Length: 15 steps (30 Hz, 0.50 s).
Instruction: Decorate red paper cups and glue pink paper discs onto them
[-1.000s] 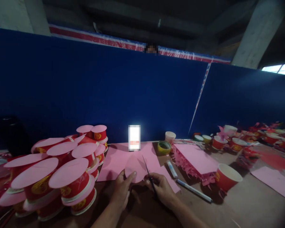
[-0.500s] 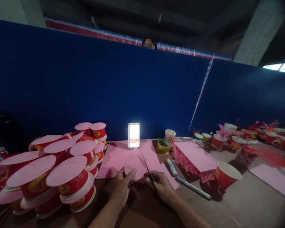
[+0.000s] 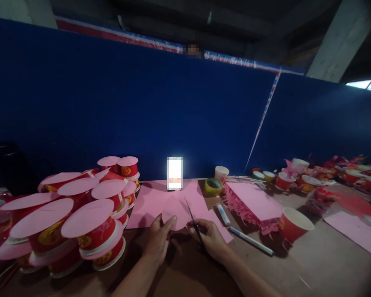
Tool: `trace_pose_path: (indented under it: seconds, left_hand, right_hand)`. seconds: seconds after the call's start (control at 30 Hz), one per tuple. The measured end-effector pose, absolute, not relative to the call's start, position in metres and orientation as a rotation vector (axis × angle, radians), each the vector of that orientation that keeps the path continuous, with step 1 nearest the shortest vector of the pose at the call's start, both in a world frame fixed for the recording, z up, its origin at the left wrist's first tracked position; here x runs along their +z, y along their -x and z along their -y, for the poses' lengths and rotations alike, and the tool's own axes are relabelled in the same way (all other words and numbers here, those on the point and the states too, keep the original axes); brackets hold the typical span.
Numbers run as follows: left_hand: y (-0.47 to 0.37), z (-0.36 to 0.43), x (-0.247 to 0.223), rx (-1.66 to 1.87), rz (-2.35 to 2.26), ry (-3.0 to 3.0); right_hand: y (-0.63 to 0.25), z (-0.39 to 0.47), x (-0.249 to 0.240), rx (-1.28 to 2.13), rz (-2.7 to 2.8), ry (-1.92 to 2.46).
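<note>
My left hand [image 3: 160, 236] is closed on the lower left edge of a round pink paper disc [image 3: 175, 212], its thumb lying on top. In my right hand [image 3: 208, 236] is a pair of scissors [image 3: 191, 214], their dark handles within the fingers and the blades pointing up and away, close to the disc's right edge. The blades look together, though I cannot tell for sure. Behind the disc lies a large pink paper sheet [image 3: 142, 212], and a smaller pink piece [image 3: 221, 231] shows beyond my right hand.
Red paper cups topped with pink discs [image 3: 88, 218] stand stacked at the left. On the right are a glue stick [image 3: 223, 214], a marker [image 3: 252, 241], green tape [image 3: 213, 187], a fringed pink paper stack [image 3: 255, 202] and a red cup [image 3: 293, 227]. A lit phone-like screen [image 3: 174, 173] stands at the blue partition [image 3: 142, 103].
The whole view has shifted slightly, the table things sitting a little higher now. Both hands keep nearly the same hold on the disc and the scissors.
</note>
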<state>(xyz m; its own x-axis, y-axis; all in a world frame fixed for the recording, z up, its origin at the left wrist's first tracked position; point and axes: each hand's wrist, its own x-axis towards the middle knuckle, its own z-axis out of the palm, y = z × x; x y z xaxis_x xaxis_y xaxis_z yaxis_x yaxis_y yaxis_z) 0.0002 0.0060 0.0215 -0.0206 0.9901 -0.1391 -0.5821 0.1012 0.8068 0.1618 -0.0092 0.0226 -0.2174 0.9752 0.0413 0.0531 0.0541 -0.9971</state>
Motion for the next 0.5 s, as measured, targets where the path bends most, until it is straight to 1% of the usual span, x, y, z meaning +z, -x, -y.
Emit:
trace_pose_path:
  seconds: [0.17,0.4,0.5]
  left_hand:
    - [-0.0005,-0.0064,0.0193,1.385,-0.817,-0.644]
    - [-0.0016,-0.007,0.0159,1.453,-0.814,-0.597]
    - [-0.0015,-0.0087,0.0133,1.475,-0.785,-0.575]
  right_hand:
    - [-0.1621,0.0071,0.0185,1.267,1.474,1.129]
    - [-0.1618,0.0091,0.0206,1.204,1.616,1.021]
    - [-0.1608,0.0118,0.0225,1.092,1.68,1.121]
